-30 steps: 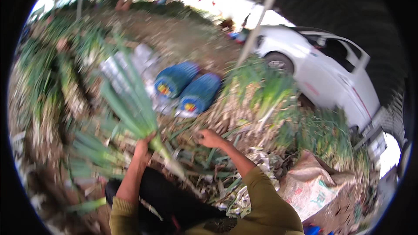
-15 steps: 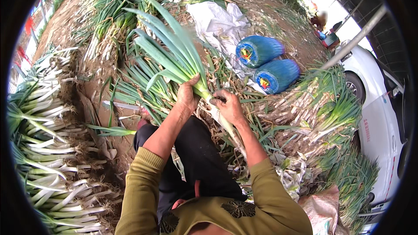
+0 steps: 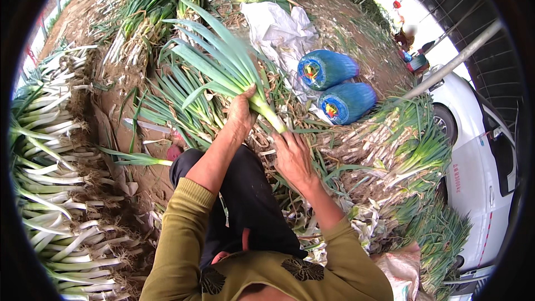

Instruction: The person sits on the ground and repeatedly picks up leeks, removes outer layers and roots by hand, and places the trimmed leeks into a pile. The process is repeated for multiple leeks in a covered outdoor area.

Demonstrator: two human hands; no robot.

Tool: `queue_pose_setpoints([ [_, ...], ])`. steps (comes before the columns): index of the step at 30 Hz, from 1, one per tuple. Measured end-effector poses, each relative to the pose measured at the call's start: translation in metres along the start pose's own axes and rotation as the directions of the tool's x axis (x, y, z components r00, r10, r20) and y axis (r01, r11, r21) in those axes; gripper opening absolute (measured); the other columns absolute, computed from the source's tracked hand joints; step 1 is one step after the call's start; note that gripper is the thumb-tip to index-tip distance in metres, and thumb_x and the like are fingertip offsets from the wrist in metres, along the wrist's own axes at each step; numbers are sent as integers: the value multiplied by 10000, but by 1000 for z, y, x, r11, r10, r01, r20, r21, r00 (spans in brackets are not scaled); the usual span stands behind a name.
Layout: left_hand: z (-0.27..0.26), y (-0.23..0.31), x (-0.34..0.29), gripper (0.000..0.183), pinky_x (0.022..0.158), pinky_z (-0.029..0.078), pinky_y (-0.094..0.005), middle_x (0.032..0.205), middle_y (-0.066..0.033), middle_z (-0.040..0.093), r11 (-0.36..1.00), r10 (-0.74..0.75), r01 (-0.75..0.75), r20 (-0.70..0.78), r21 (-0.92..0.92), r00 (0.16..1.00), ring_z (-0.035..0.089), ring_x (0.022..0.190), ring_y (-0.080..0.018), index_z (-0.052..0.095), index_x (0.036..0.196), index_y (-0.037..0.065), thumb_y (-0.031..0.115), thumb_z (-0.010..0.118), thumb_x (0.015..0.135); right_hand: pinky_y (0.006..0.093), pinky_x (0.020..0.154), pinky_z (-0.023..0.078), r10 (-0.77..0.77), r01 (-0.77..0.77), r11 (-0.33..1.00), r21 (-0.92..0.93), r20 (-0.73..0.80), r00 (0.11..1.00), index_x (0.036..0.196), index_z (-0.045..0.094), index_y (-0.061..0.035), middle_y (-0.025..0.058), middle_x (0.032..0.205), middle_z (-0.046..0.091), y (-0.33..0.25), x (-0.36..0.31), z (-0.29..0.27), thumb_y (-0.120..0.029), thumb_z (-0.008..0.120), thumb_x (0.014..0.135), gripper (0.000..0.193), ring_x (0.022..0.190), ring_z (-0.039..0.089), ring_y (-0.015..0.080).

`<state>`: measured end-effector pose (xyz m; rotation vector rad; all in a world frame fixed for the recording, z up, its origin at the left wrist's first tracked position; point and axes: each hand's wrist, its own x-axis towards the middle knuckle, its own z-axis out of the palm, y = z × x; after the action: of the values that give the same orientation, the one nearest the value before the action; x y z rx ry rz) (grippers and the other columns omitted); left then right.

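My left hand (image 3: 241,114) is closed around a large leek (image 3: 270,116), gripping it where the green leaves fan out from the pale stalk. Those long leaves point up and to the left, away from me. On the lower stalk lies my right hand (image 3: 293,159), back of the hand upward and fingers bent over the white part. It hides the root end. Beneath and left of the held leek lies a bunch of other leeks (image 3: 189,97). A knife with a pale blade (image 3: 149,126) rests on the soil near my knee, beside a single loose leek (image 3: 146,160).
Trimmed leeks with roots form a long pile (image 3: 61,189) at left. Two blue-wrapped bundles (image 3: 348,103) lie beside a white sack (image 3: 278,28). More leeks (image 3: 412,161) and peeled scraps cover the right side, near a white vehicle (image 3: 473,173) and a slanting pole (image 3: 451,64).
My right hand has slid down the stalk, turning its back upward; the loose outer layer hanging below the stalk no longer shows. My left hand keeps its hold on the leek.
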<state>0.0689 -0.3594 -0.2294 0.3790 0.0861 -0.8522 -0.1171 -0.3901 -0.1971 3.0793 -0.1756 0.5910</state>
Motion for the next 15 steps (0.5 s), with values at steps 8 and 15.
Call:
queue_pose_setpoints([
  [8,2,49,5,258,668,502,-334,847,-92,545,962,232,-231,6,145,973,563,740,-213,465,1062,-17,104,535,846,398,778,458,286,-410,905,-110,872,397,1082,555,-37,136,960,596,71,-121,7,-117,555,803,291,840,574,249],
  [15,11,36,-19,234,718,503,-342,860,-106,578,973,115,-147,181,176,977,584,764,-224,500,1019,-24,122,553,845,299,715,491,190,-116,833,540,-82,978,1037,569,-55,94,961,610,21,59,27,-48,704,704,360,820,574,165],
])
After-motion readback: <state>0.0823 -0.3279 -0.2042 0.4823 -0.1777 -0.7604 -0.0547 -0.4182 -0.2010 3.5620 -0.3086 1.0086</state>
